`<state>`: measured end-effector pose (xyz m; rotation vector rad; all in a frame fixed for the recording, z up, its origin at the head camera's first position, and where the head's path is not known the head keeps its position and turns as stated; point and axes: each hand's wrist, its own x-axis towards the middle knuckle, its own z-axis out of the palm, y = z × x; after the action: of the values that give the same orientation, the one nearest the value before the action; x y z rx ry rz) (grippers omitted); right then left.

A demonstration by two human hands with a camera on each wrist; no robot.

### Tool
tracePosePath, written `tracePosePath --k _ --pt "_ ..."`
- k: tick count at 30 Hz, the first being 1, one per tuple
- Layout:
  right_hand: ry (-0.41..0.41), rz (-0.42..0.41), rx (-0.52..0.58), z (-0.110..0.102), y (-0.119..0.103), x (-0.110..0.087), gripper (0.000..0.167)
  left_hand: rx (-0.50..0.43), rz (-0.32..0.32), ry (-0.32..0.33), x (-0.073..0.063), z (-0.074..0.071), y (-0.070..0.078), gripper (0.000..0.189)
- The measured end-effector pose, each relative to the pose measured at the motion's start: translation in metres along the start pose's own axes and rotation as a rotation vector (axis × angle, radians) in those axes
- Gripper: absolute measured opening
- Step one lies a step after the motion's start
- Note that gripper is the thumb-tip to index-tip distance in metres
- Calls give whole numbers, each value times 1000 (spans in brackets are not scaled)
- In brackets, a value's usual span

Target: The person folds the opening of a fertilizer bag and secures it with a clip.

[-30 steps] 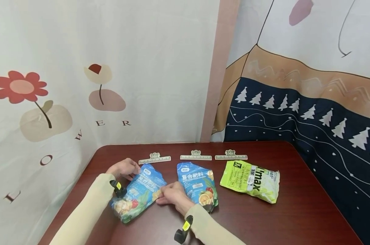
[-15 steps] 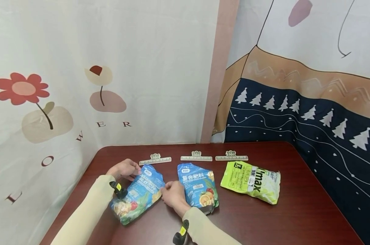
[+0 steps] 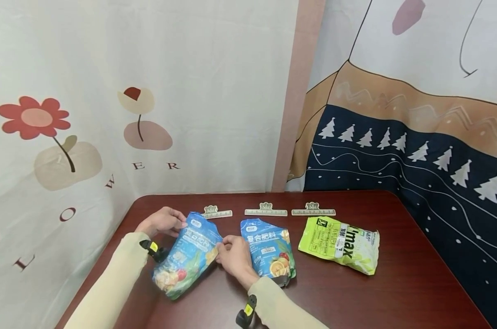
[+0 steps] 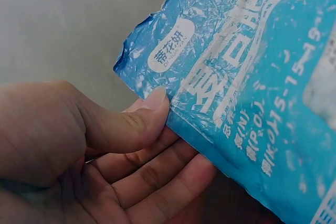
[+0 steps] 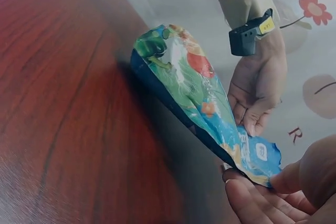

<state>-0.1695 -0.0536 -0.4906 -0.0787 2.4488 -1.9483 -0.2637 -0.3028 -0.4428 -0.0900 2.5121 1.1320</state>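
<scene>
A blue fertilizer bag [image 3: 191,256] with printed fruit and vegetables is held at its two side edges, its top end tilted up off the table. My left hand [image 3: 163,222] pinches its left edge near the torn-looking top; in the left wrist view the thumb [image 4: 134,127] lies on the printed face, with the fingers behind. My right hand [image 3: 235,258] pinches the opposite edge. From the right wrist view, the bag's bulging lower end [image 5: 163,59] hangs low near the table. A second blue fertilizer bag [image 3: 271,256] lies right beside my right hand.
A lime-green bag [image 3: 339,244] lies to the right on the dark red table [image 3: 396,283]. Along the back edge are three ruler-shaped clips: a left clip [image 3: 218,213] partly hidden by the raised bag, a middle clip [image 3: 266,210] and a right clip [image 3: 313,210]. Printed curtains [image 3: 215,100] stand behind.
Both hands have raised the top of the left blue bag, which now covers part of the left clip. My right hand has shifted from low on the bag's edge up toward its top.
</scene>
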Motion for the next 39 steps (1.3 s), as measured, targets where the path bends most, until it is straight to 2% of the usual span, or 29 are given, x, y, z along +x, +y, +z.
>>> tracePosePath --k 9,12,18,25,31,39 --pt "-14 -118 27 -9 -7 5 9 -96 55 61 -17 -10 5 23" --pt "-16 -156 7 -13 -9 6 9 -150 76 81 -21 -12 5 22" --pt "-12 -207 -32 -20 -14 6 9 -198 134 122 -31 -10 4 24" --pt "-27 -256 -59 -28 -22 5 9 -229 187 227 -48 -5 3 24" --pt "-11 -376 -111 -36 -31 7 9 -296 270 334 -60 2 -2 21" --pt "-38 -462 -148 -49 -40 10 12 -390 309 444 -77 14 -1 20"
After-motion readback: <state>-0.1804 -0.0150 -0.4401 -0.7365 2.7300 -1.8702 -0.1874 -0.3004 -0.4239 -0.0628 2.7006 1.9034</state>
